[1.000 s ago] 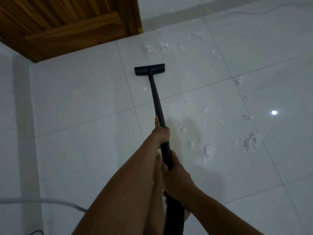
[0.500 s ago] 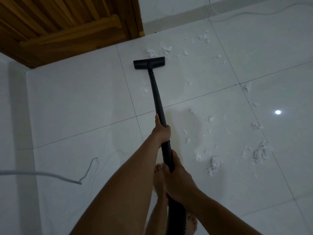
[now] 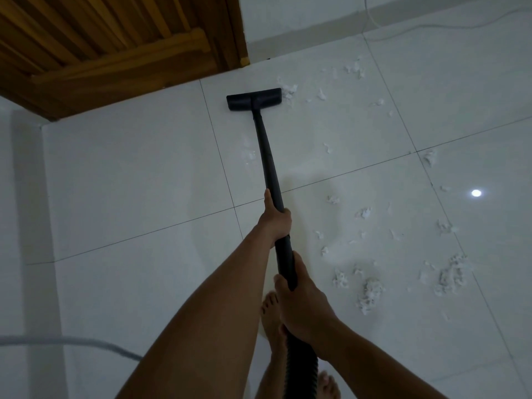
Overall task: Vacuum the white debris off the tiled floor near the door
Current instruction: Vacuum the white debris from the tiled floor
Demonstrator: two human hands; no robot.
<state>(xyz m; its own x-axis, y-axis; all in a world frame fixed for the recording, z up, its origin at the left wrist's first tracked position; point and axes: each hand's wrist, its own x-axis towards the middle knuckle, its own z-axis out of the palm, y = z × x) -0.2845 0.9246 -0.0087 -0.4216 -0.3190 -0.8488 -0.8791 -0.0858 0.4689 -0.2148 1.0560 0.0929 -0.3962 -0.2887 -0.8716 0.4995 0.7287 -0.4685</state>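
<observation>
Left hand (image 3: 275,220) and right hand (image 3: 302,300), fingers wrapped round vacuum pipe (image 3: 269,156); nozzle (image 3: 254,98) flat on floor (image 3: 129,182), right end touching white debris (image 3: 289,90) near door (image 3: 115,53).

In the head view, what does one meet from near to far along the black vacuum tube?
Right hand on the black vacuum tube, left hand, flat black floor nozzle, brown wooden door.

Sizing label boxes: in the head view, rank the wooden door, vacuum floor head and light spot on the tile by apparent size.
1. wooden door, largest, though cropped by the frame
2. vacuum floor head
3. light spot, smallest
</observation>
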